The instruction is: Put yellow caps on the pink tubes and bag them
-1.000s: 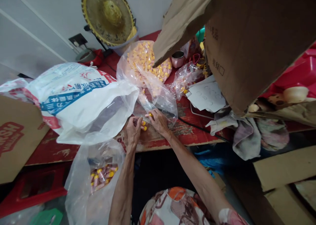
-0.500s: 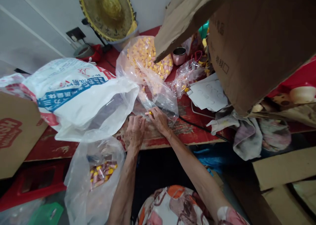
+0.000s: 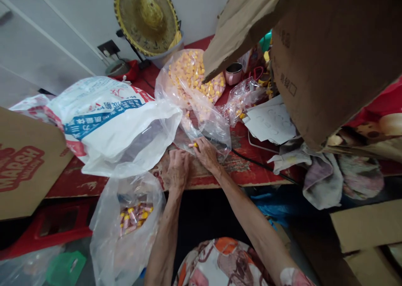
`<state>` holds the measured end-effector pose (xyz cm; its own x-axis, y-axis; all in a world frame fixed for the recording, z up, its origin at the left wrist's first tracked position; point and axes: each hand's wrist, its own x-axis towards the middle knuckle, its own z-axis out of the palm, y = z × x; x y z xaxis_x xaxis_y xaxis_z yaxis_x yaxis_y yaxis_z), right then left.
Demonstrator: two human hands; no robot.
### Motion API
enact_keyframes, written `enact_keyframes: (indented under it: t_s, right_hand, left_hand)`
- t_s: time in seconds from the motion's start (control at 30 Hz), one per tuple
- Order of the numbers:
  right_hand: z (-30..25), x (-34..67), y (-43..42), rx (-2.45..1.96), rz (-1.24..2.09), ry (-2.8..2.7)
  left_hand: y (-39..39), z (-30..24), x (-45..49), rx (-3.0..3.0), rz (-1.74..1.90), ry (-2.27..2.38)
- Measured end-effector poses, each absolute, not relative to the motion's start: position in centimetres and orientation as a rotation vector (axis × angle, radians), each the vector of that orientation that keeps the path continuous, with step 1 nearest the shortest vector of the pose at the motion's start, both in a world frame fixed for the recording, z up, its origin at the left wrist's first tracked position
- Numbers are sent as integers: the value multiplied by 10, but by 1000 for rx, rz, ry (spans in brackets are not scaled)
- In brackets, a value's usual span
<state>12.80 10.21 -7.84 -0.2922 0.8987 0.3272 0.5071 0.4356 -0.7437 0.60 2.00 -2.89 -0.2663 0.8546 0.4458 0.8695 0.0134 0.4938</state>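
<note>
Surface (image 3: 251, 168): red, paint chipped, cluttered, set against a white wall (image 3: 63, 26). Round straw hat (image 3: 147, 16) leans on the wall. Right hand (image 3: 207, 154): grip pinched on a small yellow-capped tube (image 3: 193, 145), at the mouth of a crinkly clear bag (image 3: 201, 110). Left hand (image 3: 177, 168) just beside it, knuckles up, fingers curled; can't tell its grip. Woven sack (image 3: 103, 118) at left, cardboard box (image 3: 329, 55) upper right.

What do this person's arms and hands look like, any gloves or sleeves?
The left hand and the right hand are bare: no gloves, and no watch or bracelet shows at the wrists. The forearms are uncovered too. Only the edge of a short sleeve shows on the right arm, white with pink, like the orange, brown and white patterned garment below.
</note>
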Motion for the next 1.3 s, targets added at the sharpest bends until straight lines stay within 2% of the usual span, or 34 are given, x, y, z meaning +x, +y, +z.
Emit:
enact_keyframes:
  t_s: [0.17,0.33,0.57,0.7,0.9,1.1,1.3]
  right_hand:
    - [-75,129,101,-1193,659,-1985]
    - [-77,129,101,-1184,688,-1951]
    - [-74,129,97,-1192,669,-1888]
    - [-70,132,93,-1195,610,-1890]
    - [-72,132,93,-1181,685,-2012]
    - [-69,132,93,-1186,686,-1906]
    - [-65,133,92,-1249,664,-2080]
  left_hand:
    - [30,-33,-1,-2053,-1199,-2270]
    - [29,-32,-2,-1701,-1286,-2359]
    - [41,-40,-12,-1971,-1227,-2416]
    - [35,-36,-15,-1735,-1356,-2494]
    - [32,-34,-17,-1934,-1169,-2535]
    - [29,-34,-15,-1932,-1317,-2308]
    - [29,-51,-9,-1952,-1124,-2065]
